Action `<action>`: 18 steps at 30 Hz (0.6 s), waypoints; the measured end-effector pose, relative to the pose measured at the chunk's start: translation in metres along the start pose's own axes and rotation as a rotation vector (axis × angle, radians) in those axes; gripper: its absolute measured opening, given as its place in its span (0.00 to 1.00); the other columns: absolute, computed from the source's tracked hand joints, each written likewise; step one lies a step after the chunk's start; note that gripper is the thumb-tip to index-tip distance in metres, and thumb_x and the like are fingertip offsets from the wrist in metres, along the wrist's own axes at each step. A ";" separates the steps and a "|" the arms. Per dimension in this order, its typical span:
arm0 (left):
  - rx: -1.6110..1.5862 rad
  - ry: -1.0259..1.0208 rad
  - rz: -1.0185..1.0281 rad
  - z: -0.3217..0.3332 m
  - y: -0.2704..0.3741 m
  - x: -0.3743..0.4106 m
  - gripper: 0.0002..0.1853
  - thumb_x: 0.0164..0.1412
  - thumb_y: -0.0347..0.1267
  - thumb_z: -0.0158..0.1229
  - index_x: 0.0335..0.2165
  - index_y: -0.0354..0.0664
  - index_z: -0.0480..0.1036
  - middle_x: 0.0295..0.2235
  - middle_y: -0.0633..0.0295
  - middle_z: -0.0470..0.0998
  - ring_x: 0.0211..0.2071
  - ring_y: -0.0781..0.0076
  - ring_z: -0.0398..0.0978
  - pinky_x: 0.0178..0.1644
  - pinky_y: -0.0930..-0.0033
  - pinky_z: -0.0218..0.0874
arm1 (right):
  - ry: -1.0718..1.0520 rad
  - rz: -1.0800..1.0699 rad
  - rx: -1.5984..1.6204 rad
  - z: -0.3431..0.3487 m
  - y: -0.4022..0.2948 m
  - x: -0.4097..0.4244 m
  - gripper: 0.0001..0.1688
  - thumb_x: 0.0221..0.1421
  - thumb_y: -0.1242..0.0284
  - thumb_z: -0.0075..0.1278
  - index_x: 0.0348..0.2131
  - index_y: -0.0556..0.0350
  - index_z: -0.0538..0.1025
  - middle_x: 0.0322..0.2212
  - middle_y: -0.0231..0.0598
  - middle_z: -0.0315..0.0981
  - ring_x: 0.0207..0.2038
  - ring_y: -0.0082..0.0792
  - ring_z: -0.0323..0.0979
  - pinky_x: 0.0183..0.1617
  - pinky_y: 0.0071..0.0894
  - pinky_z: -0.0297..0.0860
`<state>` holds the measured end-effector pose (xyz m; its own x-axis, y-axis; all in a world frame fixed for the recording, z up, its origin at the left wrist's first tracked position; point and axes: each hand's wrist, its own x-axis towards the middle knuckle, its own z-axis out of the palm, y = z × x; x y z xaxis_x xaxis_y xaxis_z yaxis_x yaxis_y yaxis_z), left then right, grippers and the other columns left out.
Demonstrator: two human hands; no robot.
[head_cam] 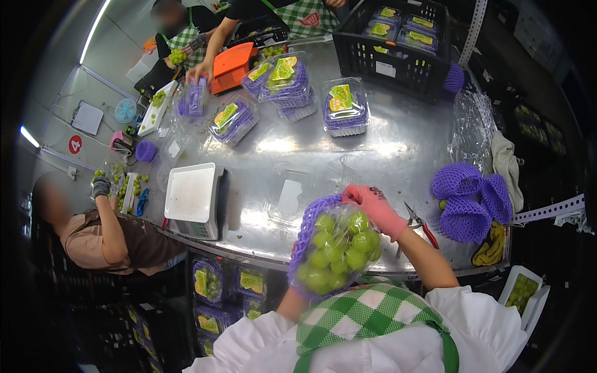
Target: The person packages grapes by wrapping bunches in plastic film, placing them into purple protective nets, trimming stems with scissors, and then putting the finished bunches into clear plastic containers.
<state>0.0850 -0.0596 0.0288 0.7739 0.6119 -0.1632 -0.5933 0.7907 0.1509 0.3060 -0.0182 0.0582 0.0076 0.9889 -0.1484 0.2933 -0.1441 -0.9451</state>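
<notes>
A bunch of green grapes (338,249) in clear plastic wrap lies in a purple foam net (305,228), held close to my body. My right hand (377,210), in a pink glove, pinches the top edge of the wrap and net. Beneath the bundle is my left hand (295,298), mostly hidden by the net; its fingers are out of sight, but the bundle rests on it. Beyond them an open clear plastic clamshell box (291,196) stands on the metal table (396,172). Red-handled pruning snips (422,226) lie right of my right hand.
A white weighing scale (193,193) stands left. Several purple foam nets (466,200) and a cloth (508,170) lie right. Packed grape boxes (345,107), an orange scale (233,65) and a black crate (392,60) are farther back. Co-workers stand at the far and left sides.
</notes>
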 end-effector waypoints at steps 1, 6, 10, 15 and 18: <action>-0.003 -0.004 -0.009 0.000 0.000 0.002 0.37 0.55 0.54 0.45 0.56 0.42 0.57 0.54 0.54 0.63 0.52 0.57 0.64 0.57 0.54 0.55 | 0.015 -0.020 -0.025 0.003 0.009 0.003 0.08 0.55 0.73 0.48 0.32 0.61 0.72 0.24 0.25 0.69 0.27 0.16 0.63 0.33 0.18 0.63; -0.020 -0.017 -0.047 -0.004 -0.001 0.010 0.37 0.55 0.54 0.45 0.56 0.42 0.57 0.53 0.54 0.64 0.52 0.57 0.64 0.57 0.54 0.56 | -0.116 0.031 0.392 0.010 0.034 0.015 0.14 0.53 0.68 0.49 0.32 0.64 0.74 0.26 0.34 0.73 0.31 0.22 0.68 0.37 0.26 0.65; -0.026 -0.034 -0.069 -0.005 -0.004 0.021 0.36 0.56 0.53 0.45 0.56 0.41 0.57 0.53 0.54 0.64 0.52 0.57 0.65 0.56 0.55 0.56 | -0.217 0.143 0.558 0.004 0.043 0.016 0.13 0.52 0.69 0.50 0.32 0.63 0.75 0.26 0.32 0.73 0.31 0.22 0.68 0.38 0.24 0.65; -0.017 -0.041 -0.064 -0.002 -0.003 0.028 0.36 0.56 0.53 0.45 0.55 0.41 0.58 0.52 0.54 0.65 0.51 0.58 0.65 0.56 0.56 0.57 | 0.251 0.102 0.701 0.001 0.048 -0.013 0.13 0.55 0.68 0.49 0.35 0.60 0.75 0.27 0.30 0.72 0.32 0.22 0.68 0.39 0.23 0.66; 0.004 -0.032 -0.057 0.000 0.001 0.033 0.35 0.56 0.53 0.45 0.55 0.40 0.58 0.52 0.54 0.65 0.51 0.58 0.66 0.56 0.56 0.58 | 0.398 0.039 0.813 -0.021 0.032 -0.036 0.19 0.57 0.64 0.47 0.43 0.59 0.71 0.34 0.32 0.70 0.38 0.24 0.68 0.44 0.25 0.65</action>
<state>0.1103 -0.0389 0.0239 0.8132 0.5648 -0.1400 -0.5473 0.8241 0.1461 0.3356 -0.0575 0.0395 0.3775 0.9005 -0.2158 -0.4787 -0.0097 -0.8779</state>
